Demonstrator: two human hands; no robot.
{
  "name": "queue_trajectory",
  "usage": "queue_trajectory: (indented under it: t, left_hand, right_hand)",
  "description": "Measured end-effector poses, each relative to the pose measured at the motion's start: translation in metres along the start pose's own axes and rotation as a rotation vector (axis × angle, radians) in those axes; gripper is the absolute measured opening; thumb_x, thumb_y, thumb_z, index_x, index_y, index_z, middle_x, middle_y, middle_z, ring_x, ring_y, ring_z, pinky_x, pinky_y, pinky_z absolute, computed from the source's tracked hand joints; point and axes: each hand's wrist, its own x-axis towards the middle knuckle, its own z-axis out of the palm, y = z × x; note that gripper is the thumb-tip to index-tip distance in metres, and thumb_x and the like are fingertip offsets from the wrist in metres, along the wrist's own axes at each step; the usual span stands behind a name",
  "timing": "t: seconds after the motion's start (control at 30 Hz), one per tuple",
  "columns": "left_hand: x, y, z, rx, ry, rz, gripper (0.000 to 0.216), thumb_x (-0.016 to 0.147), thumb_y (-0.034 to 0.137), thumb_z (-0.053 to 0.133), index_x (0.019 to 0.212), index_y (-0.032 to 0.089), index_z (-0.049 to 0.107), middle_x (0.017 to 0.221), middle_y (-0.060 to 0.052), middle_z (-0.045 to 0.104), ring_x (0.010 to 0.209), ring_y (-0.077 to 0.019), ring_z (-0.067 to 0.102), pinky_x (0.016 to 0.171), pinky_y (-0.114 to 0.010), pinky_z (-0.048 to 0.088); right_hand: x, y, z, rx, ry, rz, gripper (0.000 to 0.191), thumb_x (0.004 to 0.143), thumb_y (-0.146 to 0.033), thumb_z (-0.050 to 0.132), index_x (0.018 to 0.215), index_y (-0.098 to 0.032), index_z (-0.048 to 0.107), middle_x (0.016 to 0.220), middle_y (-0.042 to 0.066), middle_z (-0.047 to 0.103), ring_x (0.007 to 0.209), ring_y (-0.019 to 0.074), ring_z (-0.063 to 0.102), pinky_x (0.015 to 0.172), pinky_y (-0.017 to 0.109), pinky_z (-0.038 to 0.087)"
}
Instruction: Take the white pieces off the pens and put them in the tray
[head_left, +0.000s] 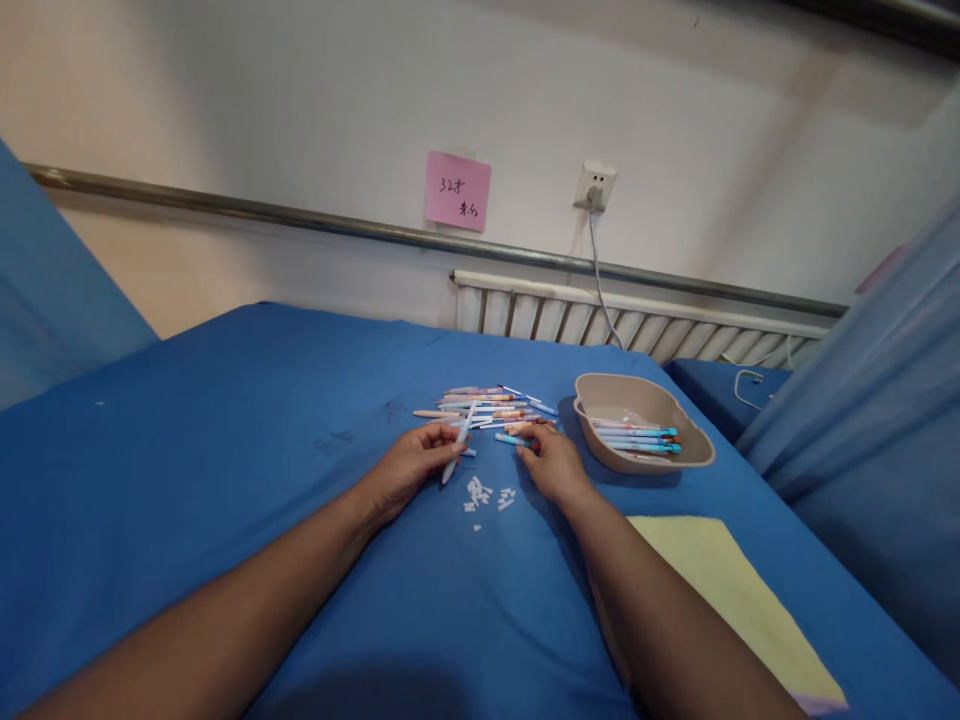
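My left hand (pixel 411 466) is closed around a white pen (pixel 457 448), holding it tilted with its tip toward me, just above the blue cloth. My right hand (pixel 551 462) rests on the cloth with its fingertips pinched on a light blue pen (pixel 510 439) at the near edge of a pile of loose pens (pixel 484 404). Between the two hands lies a scatter of small white bits (pixel 484 494). To the right stands a beige tray (pixel 694 452) with several blue pens (pixel 637 437) inside.
The blue cloth (pixel 225 470) covers the table up to a wall with a metal rail (pixel 225 207), a radiator (pixel 637 325), a socket with a cable (pixel 595 186) and a pink note (pixel 457 190). A yellow cloth (pixel 727 590) lies at the near right. Blue fabric (pixel 885 400) hangs at the right.
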Motion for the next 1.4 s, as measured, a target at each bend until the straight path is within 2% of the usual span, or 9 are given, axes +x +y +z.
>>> queue_trajectory:
  t: [0.23,0.37,0.5,0.6,0.7,0.8,0.9,1.13,1.4]
  left_hand:
    - [-0.001,0.0,-0.001,-0.086,-0.023,-0.039,0.032,0.063,0.03,0.077,0.084,0.014,0.06,0.076,-0.003,0.065,0.056,-0.0089,0.054,0.052,-0.02,0.039]
    - [0.0,-0.002,-0.003,-0.093,-0.023,-0.056,0.032,0.064,0.029,0.077,0.087,0.013,0.061,0.08,-0.004,0.067,0.06,-0.01,0.057,0.056,-0.021,0.041]
    - [0.001,-0.004,-0.005,-0.081,-0.031,-0.06,0.031,0.065,0.029,0.076,0.087,0.013,0.061,0.081,-0.005,0.067,0.062,-0.0105,0.058,0.056,-0.021,0.041]
    - [0.001,-0.005,-0.005,-0.07,-0.027,-0.055,0.032,0.064,0.03,0.076,0.086,0.013,0.061,0.084,-0.006,0.067,0.067,-0.0126,0.06,0.058,-0.021,0.043]
    - [0.0,-0.005,-0.003,-0.023,-0.015,-0.036,0.033,0.064,0.033,0.075,0.087,0.014,0.06,0.085,-0.007,0.067,0.067,-0.0134,0.06,0.057,-0.022,0.042]
    - [0.0,-0.004,-0.003,0.077,-0.017,0.02,0.031,0.066,0.035,0.073,0.085,0.014,0.061,0.074,-0.003,0.064,0.058,-0.0104,0.055,0.053,-0.021,0.038]
    - [0.002,-0.003,-0.006,0.19,-0.036,0.073,0.03,0.069,0.038,0.07,0.084,0.013,0.062,0.061,0.001,0.057,0.052,-0.0082,0.047,0.051,-0.02,0.033]
    - [0.001,-0.002,-0.007,0.322,-0.07,0.1,0.035,0.07,0.043,0.066,0.088,0.013,0.066,0.057,0.004,0.051,0.049,-0.0078,0.041,0.047,-0.019,0.028]
    - [-0.002,-0.001,-0.005,0.398,-0.113,0.154,0.031,0.071,0.042,0.065,0.089,0.017,0.069,0.078,-0.001,0.063,0.069,-0.0145,0.053,0.063,-0.022,0.04]
  right_hand:
    - [0.003,0.002,0.006,-0.103,-0.05,0.063,0.017,0.075,-0.025,0.063,0.092,-0.022,0.063,0.092,0.004,0.066,0.082,0.0175,0.059,0.072,0.027,0.042]
    - [0.003,0.001,0.004,-0.157,-0.09,0.057,0.007,0.079,-0.025,0.058,0.085,-0.021,0.061,0.089,0.004,0.066,0.08,0.018,0.058,0.07,0.028,0.04]
    - [0.001,-0.002,0.003,-0.144,-0.062,0.01,0.008,0.083,-0.022,0.051,0.085,-0.019,0.058,0.091,0.007,0.065,0.085,0.0203,0.058,0.074,0.03,0.039]
    - [0.001,-0.003,0.004,-0.013,0.02,-0.02,0.009,0.083,-0.023,0.048,0.086,-0.019,0.056,0.091,0.007,0.063,0.085,0.0204,0.057,0.075,0.031,0.04]
    - [0.001,-0.005,0.007,0.299,0.069,0.025,0.013,0.082,-0.031,0.048,0.087,-0.02,0.053,0.083,0.004,0.062,0.074,0.018,0.057,0.069,0.03,0.042]
    - [0.0,-0.011,0.005,0.691,0.065,0.102,0.022,0.079,-0.041,0.051,0.085,-0.02,0.052,0.071,-0.001,0.057,0.062,0.0141,0.054,0.058,0.026,0.042]
    - [-0.001,-0.016,-0.001,0.904,0.06,0.157,0.028,0.075,-0.045,0.056,0.083,-0.019,0.053,0.064,-0.003,0.052,0.055,0.0111,0.049,0.052,0.022,0.039]
    - [-0.002,-0.016,-0.011,0.969,0.1,0.186,0.028,0.072,-0.046,0.061,0.077,-0.019,0.054,0.055,-0.006,0.048,0.049,0.0095,0.043,0.047,0.021,0.034]
    - [-0.002,-0.015,-0.009,0.894,0.078,0.167,0.029,0.072,-0.046,0.06,0.078,-0.019,0.054,0.057,-0.005,0.049,0.05,0.0095,0.043,0.048,0.021,0.035]
